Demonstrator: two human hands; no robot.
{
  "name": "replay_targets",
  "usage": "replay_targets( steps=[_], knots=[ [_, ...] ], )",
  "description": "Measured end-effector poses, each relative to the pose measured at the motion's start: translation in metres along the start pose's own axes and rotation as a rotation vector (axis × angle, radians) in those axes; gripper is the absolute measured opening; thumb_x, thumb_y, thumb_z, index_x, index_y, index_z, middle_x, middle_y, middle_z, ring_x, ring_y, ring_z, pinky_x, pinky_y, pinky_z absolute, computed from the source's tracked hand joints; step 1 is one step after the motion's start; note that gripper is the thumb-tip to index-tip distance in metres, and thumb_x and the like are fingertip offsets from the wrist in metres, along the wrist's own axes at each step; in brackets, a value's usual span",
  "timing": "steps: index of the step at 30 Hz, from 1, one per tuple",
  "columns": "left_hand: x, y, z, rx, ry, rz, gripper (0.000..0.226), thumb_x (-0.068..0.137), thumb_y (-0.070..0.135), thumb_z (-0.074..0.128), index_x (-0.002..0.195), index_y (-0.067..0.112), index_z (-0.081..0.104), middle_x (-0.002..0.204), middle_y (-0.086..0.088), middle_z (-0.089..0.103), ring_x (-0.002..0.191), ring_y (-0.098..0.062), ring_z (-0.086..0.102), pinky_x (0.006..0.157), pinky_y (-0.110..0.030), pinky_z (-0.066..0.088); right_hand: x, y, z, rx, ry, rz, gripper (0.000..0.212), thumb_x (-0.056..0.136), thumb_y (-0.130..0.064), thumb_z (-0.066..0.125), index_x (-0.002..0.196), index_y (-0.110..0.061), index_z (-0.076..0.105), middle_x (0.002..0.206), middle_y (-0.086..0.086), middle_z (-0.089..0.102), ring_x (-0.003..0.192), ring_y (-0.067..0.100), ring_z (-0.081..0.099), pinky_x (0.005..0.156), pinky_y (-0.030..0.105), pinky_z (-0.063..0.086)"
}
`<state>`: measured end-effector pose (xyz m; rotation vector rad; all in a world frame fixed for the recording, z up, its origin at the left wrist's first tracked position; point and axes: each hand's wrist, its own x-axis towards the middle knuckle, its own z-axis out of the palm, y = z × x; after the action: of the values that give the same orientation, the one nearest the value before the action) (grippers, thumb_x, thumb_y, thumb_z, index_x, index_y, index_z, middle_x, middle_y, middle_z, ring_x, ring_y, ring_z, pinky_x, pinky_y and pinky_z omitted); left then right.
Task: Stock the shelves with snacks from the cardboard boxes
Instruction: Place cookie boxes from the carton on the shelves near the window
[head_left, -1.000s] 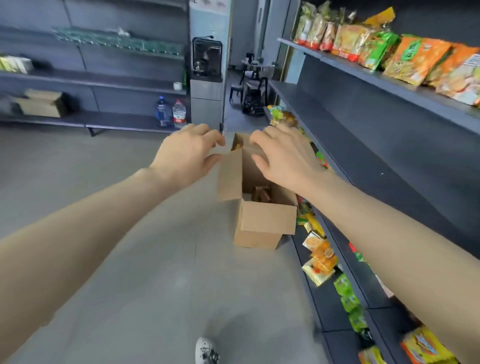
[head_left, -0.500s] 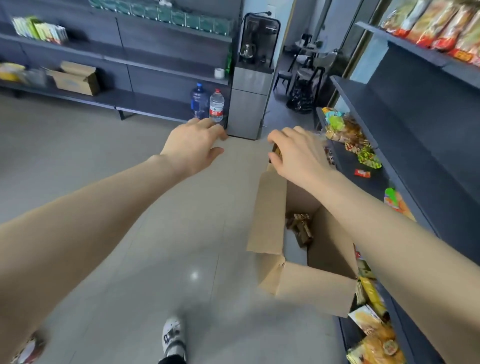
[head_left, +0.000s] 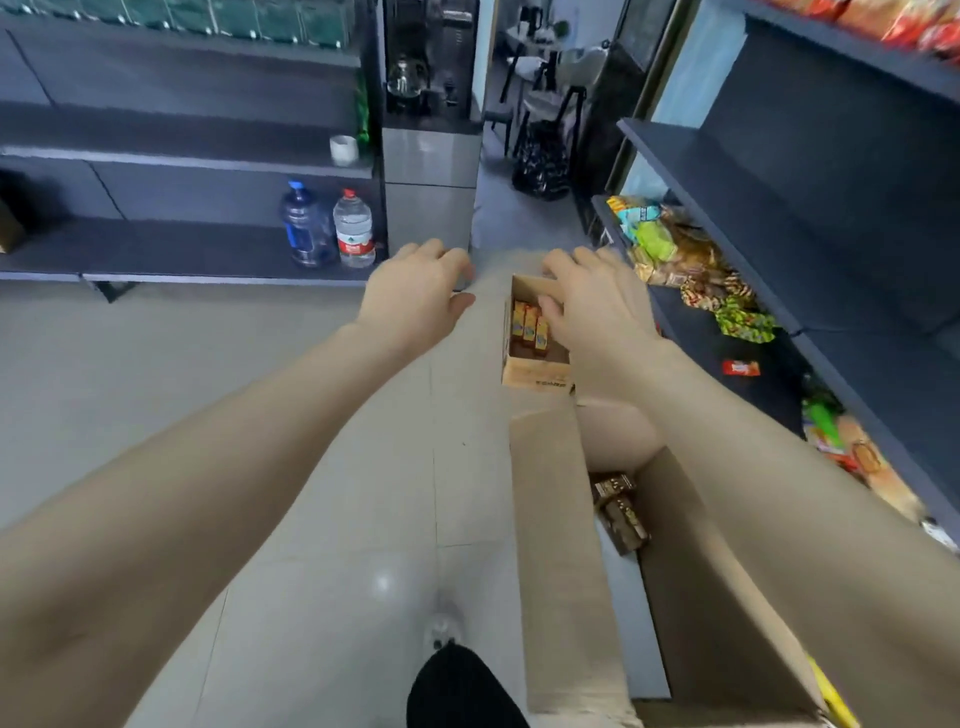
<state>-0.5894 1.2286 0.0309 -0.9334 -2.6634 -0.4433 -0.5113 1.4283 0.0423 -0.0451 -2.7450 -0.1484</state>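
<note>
A large open cardboard box (head_left: 566, 545) stands on the floor at my lower right, with brown snack packets (head_left: 618, 512) at its bottom. Beyond it sits a smaller open cardboard box (head_left: 535, 375) holding upright orange snack packs (head_left: 527, 325). My right hand (head_left: 592, 312) reaches over this smaller box, fingers loosely bent at its far rim and thumb just above the packs; it holds nothing that I can see. To the left of that box my left hand (head_left: 415, 296) hovers over the floor, relaxed and empty. The dark shelf unit (head_left: 737, 208) runs along the right.
Loose snack bags (head_left: 675, 254), green packs (head_left: 743, 322) and a red pack (head_left: 740, 368) lie on the low right shelf. Two water bottles (head_left: 353, 228) stand by a grey dispenser (head_left: 431, 171) ahead. My dark trouser leg (head_left: 457, 686) is at the bottom.
I have moved forward: the large box has slid nearer and below me, and the smaller box of orange packs has come into view under my right hand. Both hands stay outstretched.
</note>
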Motion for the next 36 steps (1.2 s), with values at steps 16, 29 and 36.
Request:
replay_targets(
  steps=[16,29,36],
  knots=[
    [0.406,-0.093,0.230,-0.128,-0.111,0.115,0.030,0.096,0.035,0.058,0.122,0.021,0.059,0.119,-0.004,0.059,0.111,-0.030,0.054,0.078,-0.040,0.045,0.323,0.194,0.242,0.067,-0.032,0.259,0.030,0.086,-0.022,0.064,0.113,-0.010,0.063,0.104,0.016,0.065,0.097,0.040,0.058,0.071,0.043,0.047],
    [0.682,-0.134,0.466,-0.205,-0.413,0.245,0.027,0.087,0.030,0.069,0.112,0.022,0.065,0.106,-0.003,0.063,0.098,-0.032,0.058,0.077,-0.043,0.052,0.476,0.327,0.472,0.126,-0.221,0.737,0.025,0.088,-0.022,0.065,0.112,-0.014,0.064,0.101,0.010,0.068,0.094,0.035,0.063,0.081,0.045,0.050],
    [0.730,-0.146,0.625,-0.222,-0.584,0.143,0.031,0.081,0.021,0.075,0.110,0.020,0.067,0.105,-0.004,0.065,0.092,-0.029,0.061,0.071,-0.037,0.052,0.499,0.386,0.613,0.297,-0.523,0.859,0.034,0.092,-0.018,0.063,0.126,-0.020,0.060,0.122,0.003,0.065,0.114,0.028,0.060,0.100,0.048,0.047]
  ],
)
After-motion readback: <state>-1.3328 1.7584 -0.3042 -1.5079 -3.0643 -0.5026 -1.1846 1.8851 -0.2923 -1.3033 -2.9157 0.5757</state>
